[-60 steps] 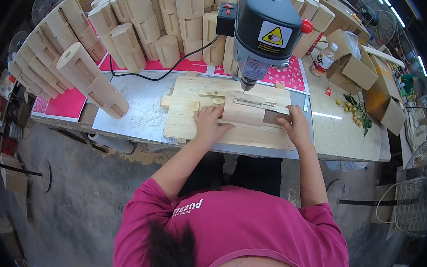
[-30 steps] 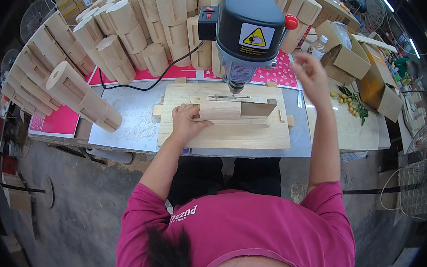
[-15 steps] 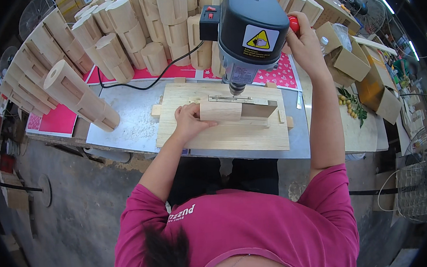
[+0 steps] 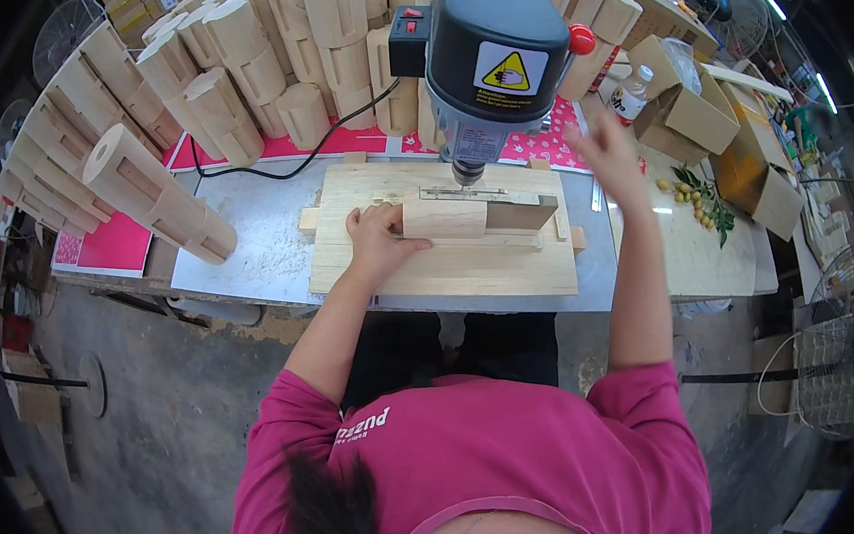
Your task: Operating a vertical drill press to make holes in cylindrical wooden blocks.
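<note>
My left hand grips the left end of a pale wooden block, thumb on the near side and fingers behind. The block lies in a jig with a metal plate on a wooden base board. Just above the block's far side is the chuck of a bench drill press; I cannot tell if its bit touches the wood. My right hand, blurred by motion, is in the air right of the drill with fingers apart and nothing in them. Above it is the drill's red lever knob.
Many grooved wooden cylinders stand stacked behind and left; a tall stack leans at the table's left. A black cable crosses the tabletop. At right are a bottle, an open cardboard box and yellow fruit with leaves.
My right hand has let go of the red lever knob and moved down toward me. The bottle behind it now shows. My left hand still holds the block.
</note>
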### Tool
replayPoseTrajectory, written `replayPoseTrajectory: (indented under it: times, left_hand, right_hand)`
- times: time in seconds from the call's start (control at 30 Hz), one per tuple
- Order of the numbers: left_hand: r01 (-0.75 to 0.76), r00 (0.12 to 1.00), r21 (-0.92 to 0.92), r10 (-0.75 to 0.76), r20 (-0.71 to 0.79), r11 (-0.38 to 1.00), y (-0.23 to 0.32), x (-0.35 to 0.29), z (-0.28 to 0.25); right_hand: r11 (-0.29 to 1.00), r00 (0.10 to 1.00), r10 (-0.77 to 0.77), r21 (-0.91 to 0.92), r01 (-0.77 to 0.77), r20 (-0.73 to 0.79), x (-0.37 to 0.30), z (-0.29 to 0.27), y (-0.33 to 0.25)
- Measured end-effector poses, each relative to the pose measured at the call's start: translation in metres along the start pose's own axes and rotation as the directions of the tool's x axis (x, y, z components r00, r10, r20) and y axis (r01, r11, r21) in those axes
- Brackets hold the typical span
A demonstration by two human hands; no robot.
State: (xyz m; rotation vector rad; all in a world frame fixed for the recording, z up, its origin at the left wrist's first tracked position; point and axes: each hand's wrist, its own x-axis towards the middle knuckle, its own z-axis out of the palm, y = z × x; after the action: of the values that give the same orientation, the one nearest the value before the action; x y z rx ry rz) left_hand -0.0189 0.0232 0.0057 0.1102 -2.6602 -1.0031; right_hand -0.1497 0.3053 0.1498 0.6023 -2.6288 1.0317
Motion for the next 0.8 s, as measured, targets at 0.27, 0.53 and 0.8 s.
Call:
replayPoseTrajectory:
  times: [0.27, 0.53, 0.8]
  left_hand:
    - [0.080, 0.989, -0.035, -0.083, -0.123, 0.996, 0.026, -0.021, -0.029]
    - [0.174, 0.978, -0.652, -0.208, 0.025, 0.738, 0.034, -0.025, -0.013]
    - [0.151, 0.987, -0.269, -0.161, -0.018, 0.951, 0.041, -0.015, -0.005]
  right_hand:
    - [0.968, 0.963, 0.159, 0.158, -0.196, 0.220, -0.084, 0.071, 0.050]
    - [0.970, 0.967, 0.167, 0.147, -0.196, 0.192, -0.087, 0.081, 0.033]
    - [0.981, 0.965, 0.191, -0.017, -0.191, 0.180, -0.084, 0.084, 0.032]
